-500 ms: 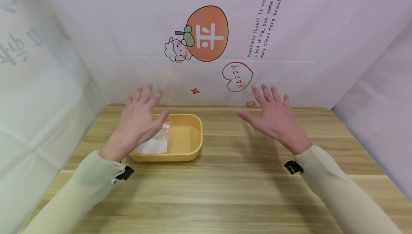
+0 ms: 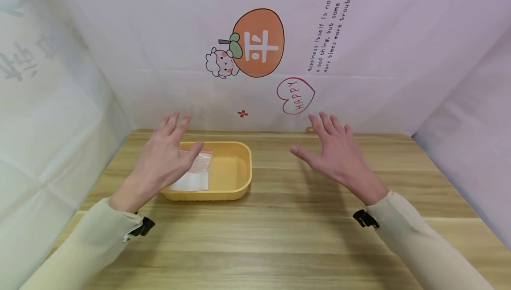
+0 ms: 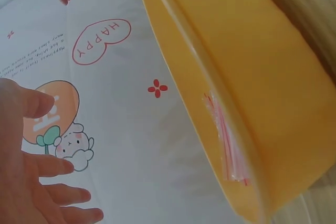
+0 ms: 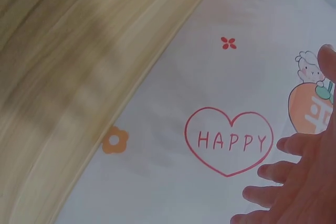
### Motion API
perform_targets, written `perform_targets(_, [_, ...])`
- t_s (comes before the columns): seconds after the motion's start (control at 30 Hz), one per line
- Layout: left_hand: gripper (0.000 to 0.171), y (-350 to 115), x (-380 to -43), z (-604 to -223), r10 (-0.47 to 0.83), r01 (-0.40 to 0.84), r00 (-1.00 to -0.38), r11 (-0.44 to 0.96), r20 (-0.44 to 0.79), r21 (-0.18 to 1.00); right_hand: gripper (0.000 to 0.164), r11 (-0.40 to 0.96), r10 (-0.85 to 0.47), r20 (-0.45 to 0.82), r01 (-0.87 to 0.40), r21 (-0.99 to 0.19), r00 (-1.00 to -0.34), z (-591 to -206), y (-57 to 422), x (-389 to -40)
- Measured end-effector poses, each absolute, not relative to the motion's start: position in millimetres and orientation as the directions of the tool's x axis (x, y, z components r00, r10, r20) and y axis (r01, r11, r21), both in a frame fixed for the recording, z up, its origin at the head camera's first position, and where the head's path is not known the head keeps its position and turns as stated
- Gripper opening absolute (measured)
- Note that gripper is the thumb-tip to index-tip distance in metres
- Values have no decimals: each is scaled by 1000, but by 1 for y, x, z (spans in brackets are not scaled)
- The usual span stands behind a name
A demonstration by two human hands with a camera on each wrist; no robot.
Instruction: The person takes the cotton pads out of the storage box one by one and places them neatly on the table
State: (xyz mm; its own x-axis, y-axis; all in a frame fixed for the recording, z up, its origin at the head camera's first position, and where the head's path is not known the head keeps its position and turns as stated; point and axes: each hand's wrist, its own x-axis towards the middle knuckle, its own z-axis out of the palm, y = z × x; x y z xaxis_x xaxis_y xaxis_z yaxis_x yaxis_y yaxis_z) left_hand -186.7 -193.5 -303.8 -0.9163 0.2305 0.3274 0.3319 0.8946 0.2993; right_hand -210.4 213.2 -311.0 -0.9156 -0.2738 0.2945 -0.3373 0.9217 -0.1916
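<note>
My left hand (image 2: 160, 157) hovers over the left part of a yellow plastic tray (image 2: 246, 170), fingers spread and nothing held. Inside the tray lie clear zip bags (image 2: 199, 166) with a pinkish-red seal strip and something white in the lower part; my hand hides their left side. In the left wrist view the stacked red seal edges of the bags (image 3: 231, 145) show past the tray's rim. Over the table's right half, my right hand (image 2: 339, 159) is held in the air with spread fingers, touching nothing.
The wooden table (image 2: 255, 237) runs back to a white printed cloth (image 2: 167, 50) with orange fruit, a heart and lettering. White cloth also hangs on the left (image 2: 52, 117) and right (image 2: 467, 126). Each wrist wears a black strap, such as the right one (image 2: 365, 218).
The left hand has shifted slightly left and toward me. My right hand has also drawn back a little. The tray and bags stay in place.
</note>
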Motion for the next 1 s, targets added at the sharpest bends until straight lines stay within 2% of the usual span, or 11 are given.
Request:
perform_targets(0.4, [85, -209, -163, -319, 190, 281, -944, 890, 269, 359, 108, 892, -258, 291, -343, -294, -921, -315, 204, -191])
perform_targets(0.63, [87, -223, -149, -333, 167, 265, -950, 877, 262, 401, 112, 876, -285, 294, -372, -306, -912, -324, 196, -181])
perform_targets(1.0, [87, -245, -140, -364, 118, 208, -967, 874, 224, 438, 116, 847, -324, 173, -366, -386, -930, -337, 175, -170])
